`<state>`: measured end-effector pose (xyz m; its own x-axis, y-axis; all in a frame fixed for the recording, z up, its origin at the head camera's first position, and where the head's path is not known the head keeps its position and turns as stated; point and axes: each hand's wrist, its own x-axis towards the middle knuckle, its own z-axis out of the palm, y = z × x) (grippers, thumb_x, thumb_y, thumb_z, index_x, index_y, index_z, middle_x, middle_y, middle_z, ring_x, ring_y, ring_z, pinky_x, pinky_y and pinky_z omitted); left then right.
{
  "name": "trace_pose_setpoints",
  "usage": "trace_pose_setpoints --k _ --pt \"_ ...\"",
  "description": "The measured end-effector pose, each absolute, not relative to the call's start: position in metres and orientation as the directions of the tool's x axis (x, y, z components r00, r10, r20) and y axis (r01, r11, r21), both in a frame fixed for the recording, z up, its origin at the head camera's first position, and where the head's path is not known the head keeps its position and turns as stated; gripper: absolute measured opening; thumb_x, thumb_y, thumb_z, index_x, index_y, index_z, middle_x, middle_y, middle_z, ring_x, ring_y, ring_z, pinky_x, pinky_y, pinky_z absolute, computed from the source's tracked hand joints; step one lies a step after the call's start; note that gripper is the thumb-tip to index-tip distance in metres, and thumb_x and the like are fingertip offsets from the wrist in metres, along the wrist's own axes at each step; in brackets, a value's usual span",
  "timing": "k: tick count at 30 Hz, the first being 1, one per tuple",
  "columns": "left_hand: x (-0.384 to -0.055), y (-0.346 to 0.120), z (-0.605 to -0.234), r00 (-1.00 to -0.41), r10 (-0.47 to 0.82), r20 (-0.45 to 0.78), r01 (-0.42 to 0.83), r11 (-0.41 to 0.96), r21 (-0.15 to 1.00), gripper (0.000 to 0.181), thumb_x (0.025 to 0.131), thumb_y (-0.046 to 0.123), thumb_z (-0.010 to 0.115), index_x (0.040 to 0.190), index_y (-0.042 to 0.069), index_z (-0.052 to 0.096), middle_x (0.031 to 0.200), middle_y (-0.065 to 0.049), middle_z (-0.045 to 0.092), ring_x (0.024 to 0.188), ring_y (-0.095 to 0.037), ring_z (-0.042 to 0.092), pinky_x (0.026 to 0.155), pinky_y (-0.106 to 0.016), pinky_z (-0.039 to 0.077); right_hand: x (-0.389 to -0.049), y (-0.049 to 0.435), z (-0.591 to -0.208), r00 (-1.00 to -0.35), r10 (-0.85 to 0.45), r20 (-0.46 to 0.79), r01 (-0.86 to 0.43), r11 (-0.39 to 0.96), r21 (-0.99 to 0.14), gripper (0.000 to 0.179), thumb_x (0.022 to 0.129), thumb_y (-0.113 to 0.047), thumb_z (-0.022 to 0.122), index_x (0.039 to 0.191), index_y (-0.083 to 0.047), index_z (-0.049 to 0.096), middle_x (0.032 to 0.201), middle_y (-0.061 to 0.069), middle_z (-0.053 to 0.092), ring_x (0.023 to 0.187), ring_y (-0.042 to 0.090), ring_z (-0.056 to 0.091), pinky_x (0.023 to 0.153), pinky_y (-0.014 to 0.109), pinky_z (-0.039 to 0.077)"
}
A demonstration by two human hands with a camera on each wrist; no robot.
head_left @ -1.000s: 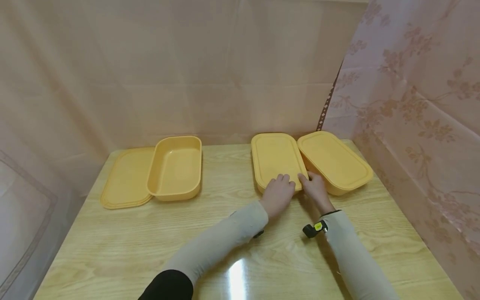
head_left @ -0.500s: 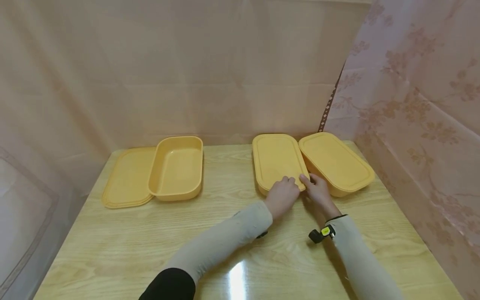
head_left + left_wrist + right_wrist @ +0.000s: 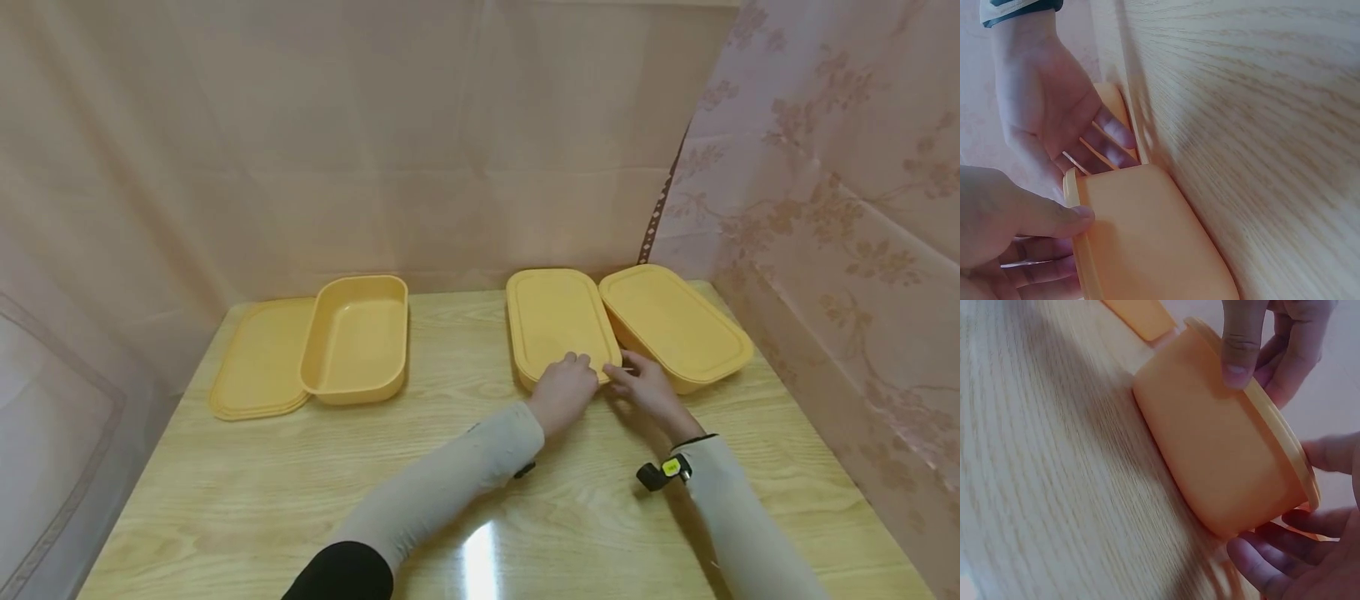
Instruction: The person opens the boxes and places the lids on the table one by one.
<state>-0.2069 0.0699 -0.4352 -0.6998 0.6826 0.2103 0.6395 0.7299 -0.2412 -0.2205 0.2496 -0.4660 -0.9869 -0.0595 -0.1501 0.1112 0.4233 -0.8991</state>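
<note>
A yellow lidded food container (image 3: 558, 312) stands at the back, right of centre, its lid (image 3: 562, 333) on top. At its front edge, my left hand (image 3: 564, 395) pinches the lid's rim: the thumb (image 3: 1237, 362) presses the rim from the front, the fingers lie over the top. My right hand (image 3: 654, 392) is at the front right corner. Its thumb touches the lid's edge and its other fingers (image 3: 1107, 147) reach around the corner beside the box wall. The lid sits on the box along the visible front side.
A second lidded yellow container (image 3: 675, 321) stands angled against the first one's right side. To the left, an uncovered yellow container (image 3: 356, 342) overlaps a loose yellow lid (image 3: 262, 358) on the wooden table (image 3: 315, 467). Curtains (image 3: 450, 142) hang behind the table.
My right hand has shifted slightly right and its wrist has swung outward, the thumb sliding from the lid's top toward its corner edge. The left hand stays at the front rim.
</note>
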Motion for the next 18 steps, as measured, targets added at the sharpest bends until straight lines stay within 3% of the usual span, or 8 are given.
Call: trace_pose_setpoints --k 7,11,14,18 --pt "-0.205 0.07 -0.435 -0.715 0.67 0.202 0.639 0.742 -0.202 0.017 0.098 0.023 0.058 0.102 0.024 0.075 0.097 0.004 0.066 0.087 -0.01 0.059 0.064 -0.019 0.054 -0.218 0.254 -0.469 -0.978 -0.134 -0.159 0.091 0.407 -0.909 0.073 0.09 -0.026 0.07 0.147 0.002 0.035 0.135 0.027 0.049 0.095 0.013 0.063 0.077 0.027 0.056" --pt "-0.204 0.07 -0.435 -0.71 0.674 0.202 0.643 0.738 -0.204 0.018 0.097 0.028 0.058 0.097 0.021 0.075 0.095 0.004 0.065 0.085 -0.01 0.059 0.063 -0.018 0.054 -0.218 0.256 -0.473 -0.982 -0.129 -0.138 0.064 0.458 -0.887 0.082 0.082 -0.022 0.078 0.149 -0.001 0.034 0.134 0.024 0.051 0.107 0.024 0.061 0.077 0.02 0.052" --pt "-0.204 0.071 -0.435 -0.717 0.666 0.205 0.627 0.745 -0.226 0.018 0.096 0.031 0.059 0.096 0.023 0.075 0.095 0.006 0.065 0.085 -0.01 0.06 0.063 -0.018 0.054 -0.219 0.256 -0.477 -0.99 -0.102 -0.095 0.03 0.514 -0.857 0.081 0.08 -0.02 0.08 0.147 0.001 0.037 0.129 0.025 0.054 0.109 0.033 0.061 0.076 0.017 0.049" --pt "-0.202 0.074 -0.432 -0.75 0.637 0.178 0.592 0.766 -0.25 0.018 0.096 0.034 0.059 0.097 0.027 0.076 0.096 0.007 0.066 0.086 -0.009 0.06 0.06 -0.019 0.054 -0.222 0.253 -0.48 -0.995 -0.085 -0.052 -0.004 0.55 -0.835 0.076 0.081 -0.013 0.078 0.144 0.004 0.039 0.122 0.027 0.056 0.102 0.035 0.061 0.07 0.018 0.049"
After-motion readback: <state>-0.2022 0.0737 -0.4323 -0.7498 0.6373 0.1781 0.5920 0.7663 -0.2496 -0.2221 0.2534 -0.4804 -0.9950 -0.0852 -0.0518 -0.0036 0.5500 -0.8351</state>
